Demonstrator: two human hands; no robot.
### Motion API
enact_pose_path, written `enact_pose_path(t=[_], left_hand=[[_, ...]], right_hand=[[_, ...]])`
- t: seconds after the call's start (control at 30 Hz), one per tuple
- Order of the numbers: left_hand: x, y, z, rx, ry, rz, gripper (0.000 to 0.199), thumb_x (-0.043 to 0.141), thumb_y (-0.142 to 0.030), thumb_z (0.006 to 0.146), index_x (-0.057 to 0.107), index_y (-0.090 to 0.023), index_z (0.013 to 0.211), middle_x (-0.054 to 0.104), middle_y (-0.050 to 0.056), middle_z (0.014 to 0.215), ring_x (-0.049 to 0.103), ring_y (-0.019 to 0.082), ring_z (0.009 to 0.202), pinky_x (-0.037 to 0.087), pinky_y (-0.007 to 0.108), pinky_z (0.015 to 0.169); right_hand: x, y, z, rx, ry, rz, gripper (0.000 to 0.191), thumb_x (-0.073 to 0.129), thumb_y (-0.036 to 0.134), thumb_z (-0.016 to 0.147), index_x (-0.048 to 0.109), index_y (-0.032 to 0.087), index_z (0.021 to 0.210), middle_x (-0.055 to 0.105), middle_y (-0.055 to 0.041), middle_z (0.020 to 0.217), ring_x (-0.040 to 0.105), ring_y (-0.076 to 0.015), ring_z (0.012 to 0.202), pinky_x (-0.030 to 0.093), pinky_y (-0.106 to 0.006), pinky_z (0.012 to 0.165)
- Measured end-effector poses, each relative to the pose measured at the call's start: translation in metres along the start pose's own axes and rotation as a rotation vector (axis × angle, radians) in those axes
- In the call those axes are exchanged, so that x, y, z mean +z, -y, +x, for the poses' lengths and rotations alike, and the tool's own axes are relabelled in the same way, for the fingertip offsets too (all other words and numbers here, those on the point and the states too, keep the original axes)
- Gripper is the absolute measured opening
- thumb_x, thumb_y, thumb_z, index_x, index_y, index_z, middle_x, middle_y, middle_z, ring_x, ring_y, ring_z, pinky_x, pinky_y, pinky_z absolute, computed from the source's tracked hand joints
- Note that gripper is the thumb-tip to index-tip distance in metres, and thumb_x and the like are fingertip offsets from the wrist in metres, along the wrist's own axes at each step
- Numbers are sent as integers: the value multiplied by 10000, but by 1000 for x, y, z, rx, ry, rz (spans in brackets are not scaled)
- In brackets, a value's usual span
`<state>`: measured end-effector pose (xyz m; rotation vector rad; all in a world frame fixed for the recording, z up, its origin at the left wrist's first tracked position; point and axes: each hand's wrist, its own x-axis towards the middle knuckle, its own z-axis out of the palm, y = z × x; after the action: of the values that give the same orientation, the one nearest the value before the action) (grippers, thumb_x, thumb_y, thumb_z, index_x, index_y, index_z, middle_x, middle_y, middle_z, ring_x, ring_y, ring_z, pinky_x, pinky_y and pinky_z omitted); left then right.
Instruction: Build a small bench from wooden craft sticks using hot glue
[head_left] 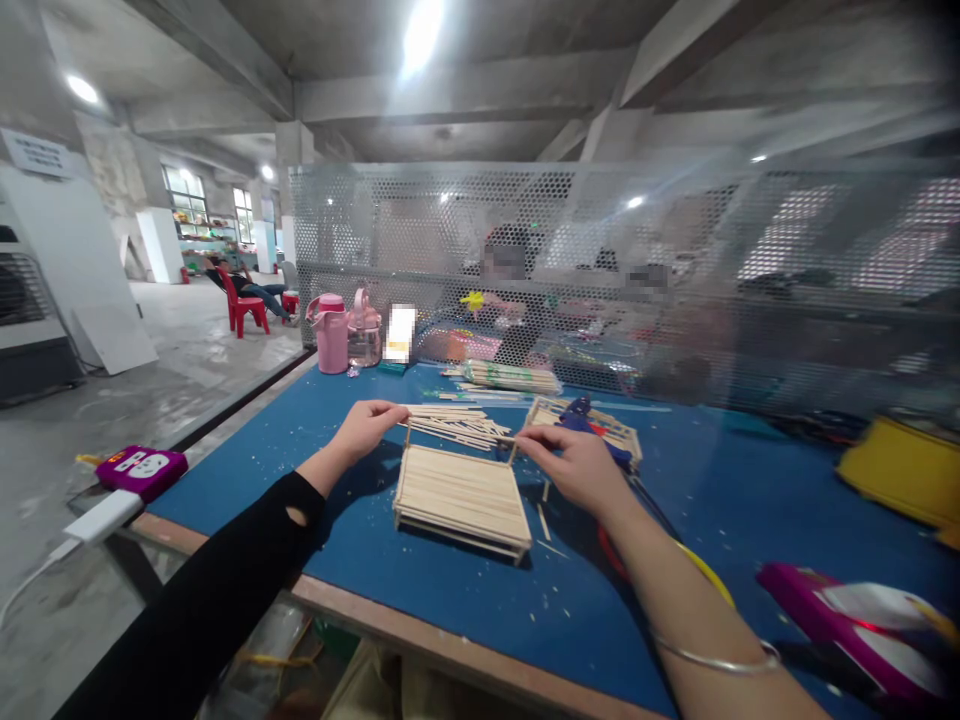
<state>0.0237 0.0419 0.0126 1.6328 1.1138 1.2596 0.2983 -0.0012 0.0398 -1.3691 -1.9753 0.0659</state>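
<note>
A small platform of pale wooden sticks (pixel 463 495) rests on the blue table, with short upright posts at its two back corners. My left hand (pixel 369 428) pinches at the top of the left back post. Near the right back post, my right hand (pixel 564 462) has thumb and finger closed on a small stick end. Just behind the platform lies a loose pile of wooden sticks (pixel 457 424). A blue glue gun (pixel 577 415) lies on another stick frame (pixel 624 437), partly behind my right hand.
Bagged sticks (pixel 510 377), a pink thermos (pixel 331 335), a pink bottle (pixel 364 335) and a phone (pixel 399 335) stand or lie along the mesh divider (pixel 420 220). Purple power strips (pixel 141 472) flank the table. A person sits beyond the mesh.
</note>
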Motion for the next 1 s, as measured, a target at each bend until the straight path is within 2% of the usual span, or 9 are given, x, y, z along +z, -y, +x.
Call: enact_pose_path(t=[0.47,0.83,1.0], left_hand=[[4,3,-1,64,5,39,323,612,-429,655,692,-139,774,687,54,753,584,170,718,421,289,734],[5,3,0,63,17,50,283,611,-412,660,690,-150,732,676,44,712,575,156,672,416,268,690],[8,4,0,42,17,-15,320,626,-437,635,683,-141,740,655,35,677,557,139,633,406,255,652]], right_hand=[[-1,6,-1,-3,-28,37,244,491,353,737,673,190,724,700,-29,714,630,-180,671,472,-268,619],[-2,5,-1,2,-4,45,259,479,360,751,664,180,732,690,-28,699,615,-170,646,462,-263,607],[-4,8,-1,-12,-1,45,251,469,354,754,655,190,713,692,-26,701,619,-174,651,462,-259,588]])
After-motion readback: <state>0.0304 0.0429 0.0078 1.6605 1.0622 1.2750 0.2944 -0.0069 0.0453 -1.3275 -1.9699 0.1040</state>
